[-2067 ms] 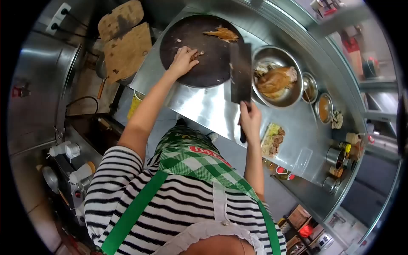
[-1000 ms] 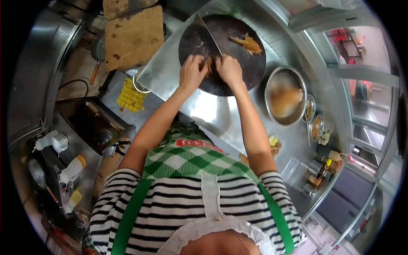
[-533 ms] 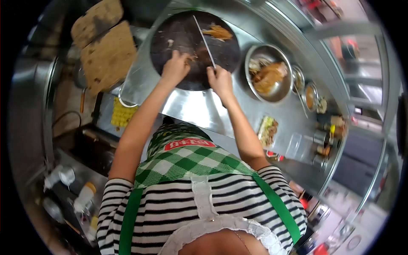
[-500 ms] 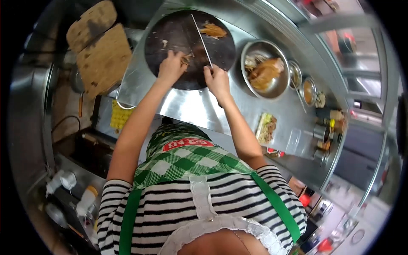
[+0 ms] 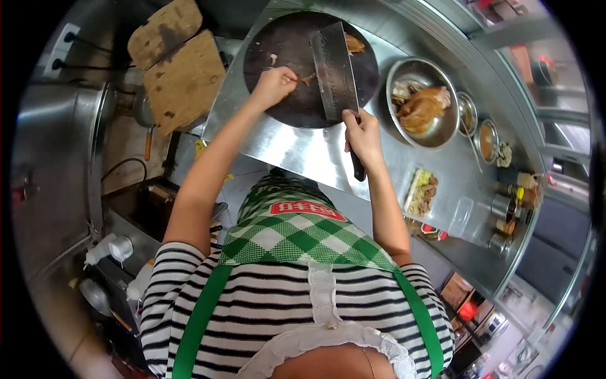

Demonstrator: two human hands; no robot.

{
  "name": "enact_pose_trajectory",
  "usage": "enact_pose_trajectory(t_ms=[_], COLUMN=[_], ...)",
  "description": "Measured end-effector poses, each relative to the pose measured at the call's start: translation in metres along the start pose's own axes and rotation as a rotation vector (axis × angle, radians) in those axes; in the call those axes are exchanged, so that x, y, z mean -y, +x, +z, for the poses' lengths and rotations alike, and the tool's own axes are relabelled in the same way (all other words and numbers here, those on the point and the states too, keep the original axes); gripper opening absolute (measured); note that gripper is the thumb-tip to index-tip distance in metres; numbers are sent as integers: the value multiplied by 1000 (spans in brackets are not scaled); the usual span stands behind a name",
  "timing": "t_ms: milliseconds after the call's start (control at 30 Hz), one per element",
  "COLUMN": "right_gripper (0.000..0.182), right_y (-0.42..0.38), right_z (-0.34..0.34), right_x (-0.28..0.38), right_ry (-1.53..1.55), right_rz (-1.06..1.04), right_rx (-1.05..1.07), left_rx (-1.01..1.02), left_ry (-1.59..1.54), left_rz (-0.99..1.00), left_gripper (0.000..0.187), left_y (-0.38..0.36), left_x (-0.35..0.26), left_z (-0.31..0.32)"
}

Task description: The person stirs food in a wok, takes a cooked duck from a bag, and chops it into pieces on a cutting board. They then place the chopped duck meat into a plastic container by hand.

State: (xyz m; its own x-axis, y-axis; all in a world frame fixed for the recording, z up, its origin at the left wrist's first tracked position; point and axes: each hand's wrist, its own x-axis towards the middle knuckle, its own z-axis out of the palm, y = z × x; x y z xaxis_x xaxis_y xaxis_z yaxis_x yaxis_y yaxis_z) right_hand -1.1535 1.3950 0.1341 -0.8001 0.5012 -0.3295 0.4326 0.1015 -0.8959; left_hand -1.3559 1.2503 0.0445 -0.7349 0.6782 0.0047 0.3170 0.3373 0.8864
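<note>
My right hand [image 5: 364, 136] grips the black handle of a wide cleaver [image 5: 334, 74]. Its broad blade lies face up over the right half of a dark round chopping board [image 5: 268, 50]. Over the board's left half is my left hand [image 5: 276, 87], its fingers curled together; whatever they may pinch is too small to make out. Just right of those fingertips, small brown scraps [image 5: 308, 79] lie on the board. A piece of browned meat [image 5: 355, 43] shows beyond the blade, partly hidden by it. A pale bit [image 5: 273, 58] rests near the board's left side.
Right of the board stands a steel bowl [image 5: 424, 144] holding a browned whole bird [image 5: 424, 108]. Small bowls of sauce [image 5: 488, 140] sit farther right. A tray of shredded vegetables and meat [image 5: 421, 191] lies nearer on the steel counter [image 5: 391, 174]. Worn wooden boards [image 5: 184, 82] are at left.
The cleaver has turned from edge-on to showing its flat side, and my right hand has drawn slightly back with it. My left fingers have closed up beside the scraps. The view has shifted.
</note>
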Motion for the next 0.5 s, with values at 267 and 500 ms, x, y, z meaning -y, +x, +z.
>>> enact_pose_trajectory(t_ms=[267,500], right_gripper=[28,31], right_y=[6,9], right_z=[10,-5], right_x=[-8,-24], right_ry=[-329,-373], right_rz=[-109,-212], right_rx=[18,112], left_rx=[-168,-219], left_ry=[294,764], left_rz=[79,110], left_gripper=[15,17], left_y=[-23,-43], left_x=[2,-3], left_z=[8,4])
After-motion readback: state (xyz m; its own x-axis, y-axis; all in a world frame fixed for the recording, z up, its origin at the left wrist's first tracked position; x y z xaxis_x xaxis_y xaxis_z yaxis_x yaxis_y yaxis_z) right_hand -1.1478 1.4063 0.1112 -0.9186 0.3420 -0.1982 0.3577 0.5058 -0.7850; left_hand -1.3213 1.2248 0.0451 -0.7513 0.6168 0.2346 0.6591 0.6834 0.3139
